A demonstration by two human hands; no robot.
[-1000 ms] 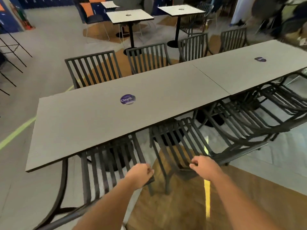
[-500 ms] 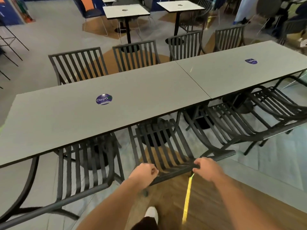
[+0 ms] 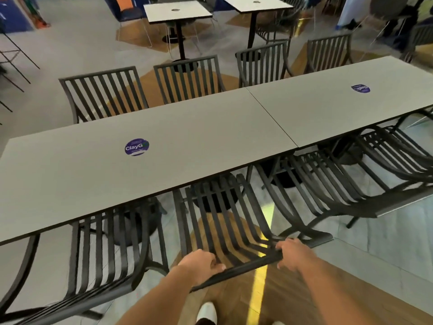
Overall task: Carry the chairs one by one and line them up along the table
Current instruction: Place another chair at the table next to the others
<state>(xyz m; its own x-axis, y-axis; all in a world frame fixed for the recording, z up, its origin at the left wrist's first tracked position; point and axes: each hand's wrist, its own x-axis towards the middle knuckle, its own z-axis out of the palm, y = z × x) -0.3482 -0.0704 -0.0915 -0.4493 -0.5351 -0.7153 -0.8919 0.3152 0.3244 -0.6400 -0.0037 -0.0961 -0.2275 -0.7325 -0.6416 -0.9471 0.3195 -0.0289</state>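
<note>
We see both hands on the top rail of one dark grey slatted metal chair [image 3: 225, 221]. The left hand [image 3: 201, 266] has its fingers curled around the left part of the rail, and the right hand [image 3: 294, 254] grips the right part in the same way, so each hand is closed on the chair and holds nothing else. The rail runs from lower left to upper right, almost parallel to the near edge of the long grey rectangular table [image 3: 164, 146]. The chair's back faces us and its seat points away from us, under the table top, so the front of the seat is hidden there. The slats of the back run from the rail toward the table.

This chair stands between two similar dark slatted chairs on the near side: one on the left [image 3: 98, 254] and one on the right [image 3: 323, 188], both also partly under the table. On the far side we see more chairs of the same kind [image 3: 103, 92] facing the table. A round purple sticker [image 3: 136, 147] lies on the table top. Below, a white shoe [image 3: 207, 313] shows on the wooden floor.
</note>
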